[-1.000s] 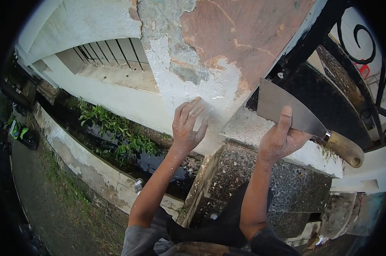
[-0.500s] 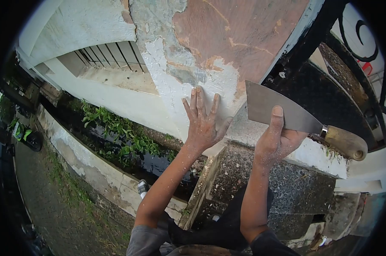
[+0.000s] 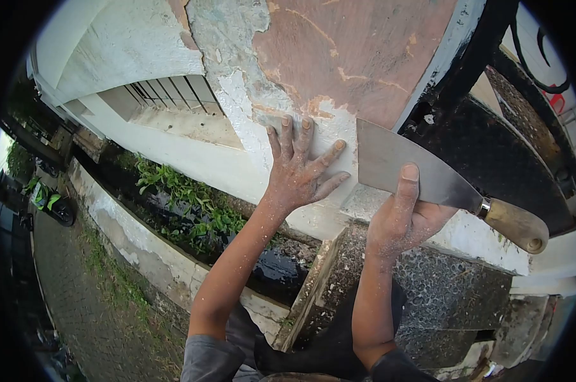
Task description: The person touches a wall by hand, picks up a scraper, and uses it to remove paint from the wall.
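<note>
My left hand [image 3: 301, 165] lies against the white part of the wall [image 3: 237, 95], fingers spread, holding nothing. Pale dust covers both hands and forearms. In my right hand [image 3: 406, 219] is a wide metal scraper [image 3: 422, 165] with a worn wooden handle [image 3: 516, 224]; my thumb presses on the blade and the other fingers are behind it. The blade's straight edge is beside the wall's corner, just right of my left hand; whether it touches cannot be told. Above, paint has peeled to a pinkish patch [image 3: 358, 51] and grey plaster.
A barred opening [image 3: 173, 92] is in the wall at left. Below it runs a ditch with dark water [image 3: 275, 270] and green plants [image 3: 192, 204]. A black metal gate [image 3: 492, 153] stands at right. A green motorbike [image 3: 49, 200] is at far left.
My left hand has shifted slightly over the wall, its fingers now pointing a little more to the right. The scraper has moved left, closer to the wall's corner. The view has shifted slightly.
</note>
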`<state>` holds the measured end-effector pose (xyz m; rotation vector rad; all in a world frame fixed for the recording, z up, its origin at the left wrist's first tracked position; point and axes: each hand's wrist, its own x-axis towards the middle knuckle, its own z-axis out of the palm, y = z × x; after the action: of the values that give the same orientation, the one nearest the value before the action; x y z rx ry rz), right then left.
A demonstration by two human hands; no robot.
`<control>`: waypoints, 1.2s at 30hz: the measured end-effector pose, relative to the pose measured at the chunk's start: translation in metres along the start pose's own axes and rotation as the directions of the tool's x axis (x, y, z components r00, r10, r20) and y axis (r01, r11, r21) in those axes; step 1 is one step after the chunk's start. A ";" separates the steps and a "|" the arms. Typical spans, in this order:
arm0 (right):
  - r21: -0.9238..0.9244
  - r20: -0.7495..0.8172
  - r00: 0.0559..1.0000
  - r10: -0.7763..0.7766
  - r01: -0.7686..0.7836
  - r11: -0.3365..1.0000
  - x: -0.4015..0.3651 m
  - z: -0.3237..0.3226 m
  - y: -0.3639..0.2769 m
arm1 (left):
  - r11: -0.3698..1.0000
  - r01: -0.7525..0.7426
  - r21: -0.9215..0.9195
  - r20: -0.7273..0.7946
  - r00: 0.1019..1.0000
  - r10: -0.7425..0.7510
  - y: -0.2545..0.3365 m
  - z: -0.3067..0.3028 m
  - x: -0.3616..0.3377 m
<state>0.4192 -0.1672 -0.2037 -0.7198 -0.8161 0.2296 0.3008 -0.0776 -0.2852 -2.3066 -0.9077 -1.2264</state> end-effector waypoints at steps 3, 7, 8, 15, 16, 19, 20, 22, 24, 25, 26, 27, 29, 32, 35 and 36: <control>-0.010 -0.006 0.999 0.039 -0.039 0.999 -0.002 0.003 -0.004 | 0.999 -0.042 -0.003 0.034 0.999 0.042 0.002 -0.002 -0.005; 0.004 -0.040 0.998 0.048 -0.048 0.999 0.001 0.009 -0.009 | 0.988 -0.106 0.112 0.113 0.989 0.093 -0.004 -0.013 0.003; 0.018 -0.056 0.998 0.041 -0.040 0.999 0.001 0.010 -0.009 | 0.985 -0.111 0.130 0.131 0.987 0.094 -0.005 -0.016 0.008; -0.010 -0.077 0.997 0.030 -0.031 0.999 -0.002 0.011 -0.015 | 0.959 -0.188 0.210 0.084 0.981 0.174 -0.023 -0.040 0.041; -0.038 -0.076 0.996 0.041 -0.044 0.998 -0.001 0.011 -0.015 | 0.957 -0.150 0.249 0.070 0.988 0.137 -0.023 -0.045 0.045; -0.056 -0.103 0.995 -0.006 0.000 0.998 0.000 0.014 -0.015 | 0.997 -0.061 0.052 -0.014 0.998 0.062 -0.020 -0.032 0.035; -0.063 -0.103 0.995 -0.002 -0.004 0.998 -0.001 0.015 -0.017 | 0.995 -0.076 0.058 0.039 0.996 0.074 -0.014 -0.028 0.027; -0.074 -0.100 0.995 0.005 -0.013 0.997 -0.001 0.017 -0.021 | 0.993 -0.101 -0.065 0.212 0.971 0.113 -0.003 -0.029 0.007; -0.064 -0.091 0.996 -0.023 0.018 0.998 -0.004 0.018 -0.019 | 0.977 -0.123 -0.176 0.304 0.937 0.172 0.004 -0.035 -0.005; -0.063 -0.090 0.995 -0.037 0.032 0.998 -0.007 0.017 -0.017 | 0.964 -0.140 -0.227 0.314 0.926 0.209 0.005 -0.038 -0.009; -0.077 -0.049 0.997 -0.051 0.047 0.996 -0.010 0.015 -0.015 | 0.947 -0.156 -0.280 0.323 0.914 0.246 0.007 -0.042 -0.013; -0.092 -0.007 0.998 -0.065 0.064 0.994 -0.014 0.013 -0.013 | 0.920 0.039 -0.391 0.320 0.943 0.096 0.011 -0.046 -0.017; -0.153 0.142 0.983 -0.117 0.139 0.978 -0.016 0.007 -0.012 | 0.717 0.399 -0.572 0.372 0.905 -0.207 0.019 -0.060 -0.020; -0.112 0.283 0.918 -0.277 0.318 0.941 -0.024 0.004 0.001 | 0.003 0.708 -0.706 0.653 0.653 -0.383 0.021 -0.088 0.001; -0.198 0.585 0.747 -0.316 0.509 0.838 -0.034 -0.013 0.004 | -0.273 0.710 -0.649 0.757 0.567 -0.324 0.024 -0.103 0.016; -0.215 0.633 0.719 -0.288 0.521 0.826 -0.040 -0.017 0.003 | -0.235 0.729 -0.643 0.756 0.556 -0.347 0.028 -0.108 0.017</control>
<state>0.4056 -0.1911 -0.2372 -0.8175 -1.6257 -0.1437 0.2631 -0.1553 -0.2117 -3.2487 -1.8695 -2.6353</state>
